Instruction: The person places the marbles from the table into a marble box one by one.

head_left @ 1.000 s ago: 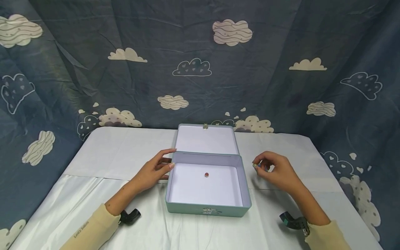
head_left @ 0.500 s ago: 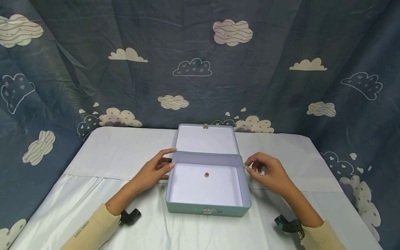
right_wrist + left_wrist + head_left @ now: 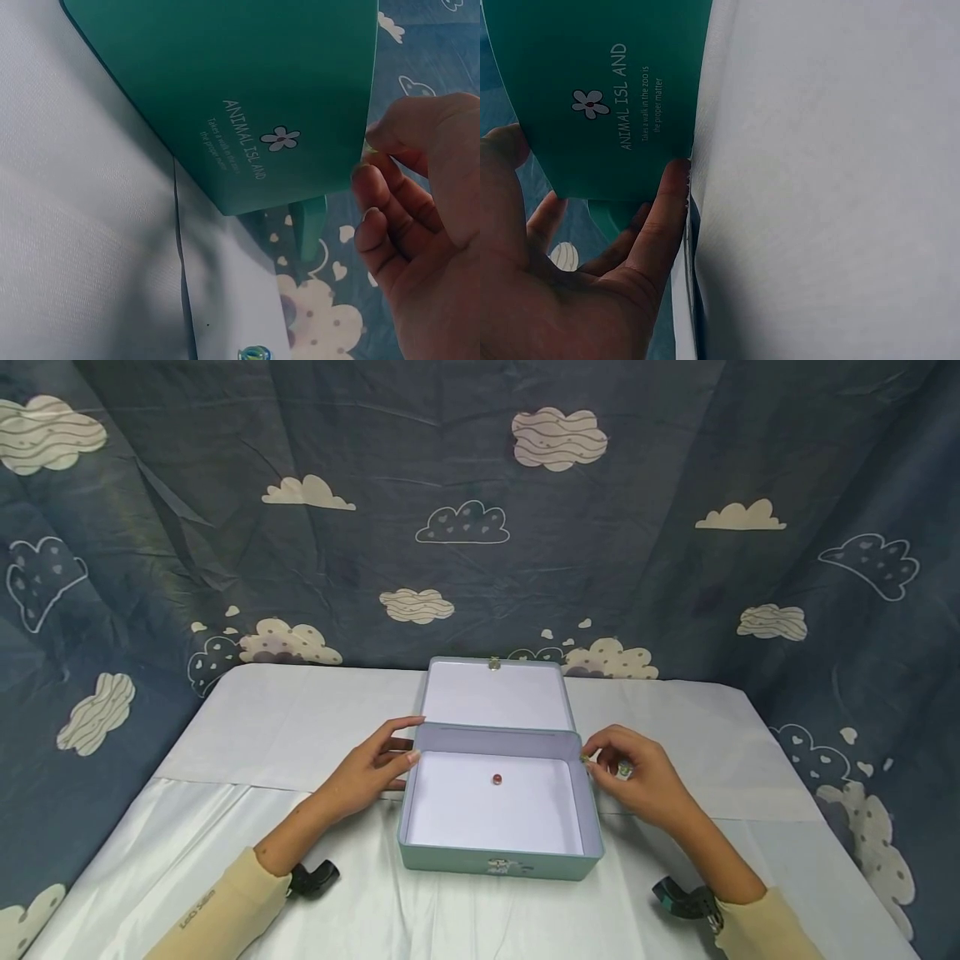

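Note:
A green tin box (image 3: 501, 862) with a pale inside stands on the white cloth, its lid (image 3: 497, 693) folded back. Inside it lies a small red marble (image 3: 497, 779). My left hand (image 3: 367, 772) rests its fingers along the box's left wall and back-left corner, beside the printed lettering (image 3: 622, 97). At the right rim, my right hand (image 3: 637, 772) pinches a small yellow-green glassy marble (image 3: 584, 758) between thumb and forefinger, mostly hidden by the fingertips. Another glass marble (image 3: 255, 352), with blue and yellow swirls, shows on the cloth in the right wrist view.
White cloth (image 3: 352, 893) covers the table around the box. A dark blue curtain (image 3: 337, 560) with cloud prints hangs close behind the table and along both sides. Each wrist wears a black camera mount (image 3: 315, 881).
My right hand has moved left with the marble, from over the cloth to the box's right rim. The left hand, the box and the red marble stay put.

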The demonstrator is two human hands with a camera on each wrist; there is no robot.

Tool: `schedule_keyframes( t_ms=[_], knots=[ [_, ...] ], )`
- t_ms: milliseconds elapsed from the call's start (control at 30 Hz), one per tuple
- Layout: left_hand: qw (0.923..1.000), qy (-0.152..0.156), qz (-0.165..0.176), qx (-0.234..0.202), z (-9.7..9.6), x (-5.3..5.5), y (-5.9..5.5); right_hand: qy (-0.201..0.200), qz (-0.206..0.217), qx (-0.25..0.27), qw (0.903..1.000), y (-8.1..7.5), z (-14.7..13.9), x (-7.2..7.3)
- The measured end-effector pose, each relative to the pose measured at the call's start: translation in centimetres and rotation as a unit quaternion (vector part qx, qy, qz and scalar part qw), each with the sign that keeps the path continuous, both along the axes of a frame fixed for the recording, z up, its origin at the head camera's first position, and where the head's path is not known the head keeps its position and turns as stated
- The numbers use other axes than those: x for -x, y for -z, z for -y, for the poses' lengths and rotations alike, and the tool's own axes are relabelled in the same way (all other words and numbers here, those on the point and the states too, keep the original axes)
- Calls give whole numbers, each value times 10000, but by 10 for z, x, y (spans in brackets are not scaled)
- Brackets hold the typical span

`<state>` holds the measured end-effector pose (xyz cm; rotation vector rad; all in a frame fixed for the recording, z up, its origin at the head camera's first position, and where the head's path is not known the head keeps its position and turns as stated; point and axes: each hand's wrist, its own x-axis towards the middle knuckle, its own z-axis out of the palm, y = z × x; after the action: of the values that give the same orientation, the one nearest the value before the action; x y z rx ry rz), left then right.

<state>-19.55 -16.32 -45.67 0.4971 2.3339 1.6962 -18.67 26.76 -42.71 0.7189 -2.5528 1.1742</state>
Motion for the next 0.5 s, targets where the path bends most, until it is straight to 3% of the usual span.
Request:
schedule_keyframes(
  t_ms=[500],
  knots=[
    [10000,20,-81,-3,1,3,2,-96,-55,-88,9999,-5,3,1]
  ],
)
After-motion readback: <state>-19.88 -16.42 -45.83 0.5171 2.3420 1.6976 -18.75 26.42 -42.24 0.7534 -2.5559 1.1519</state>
